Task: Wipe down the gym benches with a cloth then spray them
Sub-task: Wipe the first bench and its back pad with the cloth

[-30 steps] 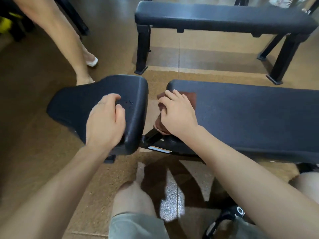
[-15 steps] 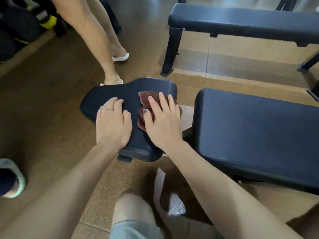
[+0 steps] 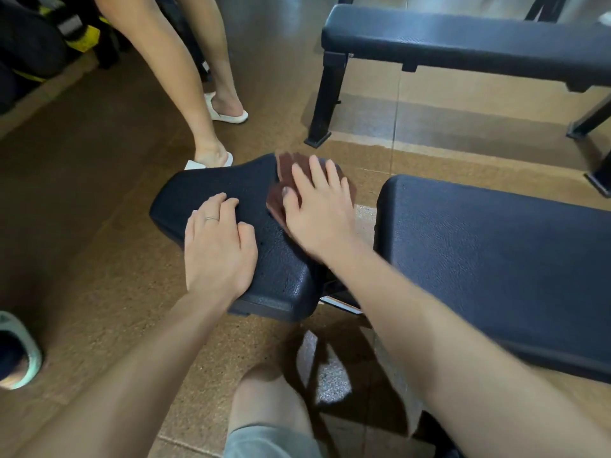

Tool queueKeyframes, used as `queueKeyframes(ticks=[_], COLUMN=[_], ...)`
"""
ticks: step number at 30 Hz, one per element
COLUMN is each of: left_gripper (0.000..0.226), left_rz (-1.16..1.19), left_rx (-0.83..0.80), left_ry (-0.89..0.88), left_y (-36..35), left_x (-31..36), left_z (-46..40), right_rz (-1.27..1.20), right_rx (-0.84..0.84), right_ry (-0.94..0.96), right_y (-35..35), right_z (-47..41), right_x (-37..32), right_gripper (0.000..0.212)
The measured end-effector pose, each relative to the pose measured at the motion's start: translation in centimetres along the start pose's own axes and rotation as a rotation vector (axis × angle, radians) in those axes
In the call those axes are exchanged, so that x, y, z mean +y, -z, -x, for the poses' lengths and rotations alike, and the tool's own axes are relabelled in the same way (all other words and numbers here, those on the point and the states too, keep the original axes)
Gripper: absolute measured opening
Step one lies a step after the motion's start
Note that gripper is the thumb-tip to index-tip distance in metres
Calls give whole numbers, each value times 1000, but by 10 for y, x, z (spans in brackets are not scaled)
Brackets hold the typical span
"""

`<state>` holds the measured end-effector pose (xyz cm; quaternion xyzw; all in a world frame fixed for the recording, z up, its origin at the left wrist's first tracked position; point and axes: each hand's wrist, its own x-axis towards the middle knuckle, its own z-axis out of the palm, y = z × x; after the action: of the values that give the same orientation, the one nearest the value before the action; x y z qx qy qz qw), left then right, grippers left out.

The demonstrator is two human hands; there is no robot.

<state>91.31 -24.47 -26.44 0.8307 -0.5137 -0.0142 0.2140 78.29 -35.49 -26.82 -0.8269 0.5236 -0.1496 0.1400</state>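
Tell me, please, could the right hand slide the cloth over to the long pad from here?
Probably yes: the right hand lies flat on the cloth, and only an open gap separates it from the long pad.

No readable text, brand, number or sign is showing anywhere. A small white label (image 3: 340,305) is peeking out on the bench frame under the seat pad (image 3: 264,259), its print too small to read.

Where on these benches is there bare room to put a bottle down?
The long pad right of the right hand is bare, as is the far bench. The small seat pad is crowded by the left hand and the cloth.
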Motion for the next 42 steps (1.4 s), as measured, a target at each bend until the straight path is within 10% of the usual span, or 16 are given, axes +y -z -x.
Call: queueKeyframes(ticks=[5, 15, 24, 36, 42], left_gripper=[62, 61, 60, 59, 60], left_rz=[5, 40, 37, 81, 62], left_rx=[-2, 14, 5, 29, 6], left_ry=[9, 12, 15, 15, 22], left_y=[-2, -1, -2, -1, 0], left_x=[0, 0, 1, 0, 0], left_z=[0, 1, 2, 2, 3], right_rz=[-137, -131, -535, -412, -310], right_rx=[62, -12, 90, 7, 22], right_ry=[54, -119, -361, -417, -188], right_y=[-10, 3, -11, 0, -12], right_z=[106, -49, 94, -12, 106], right_x=[-24, 12, -26, 5, -26], right_gripper=[58, 53, 61, 60, 66])
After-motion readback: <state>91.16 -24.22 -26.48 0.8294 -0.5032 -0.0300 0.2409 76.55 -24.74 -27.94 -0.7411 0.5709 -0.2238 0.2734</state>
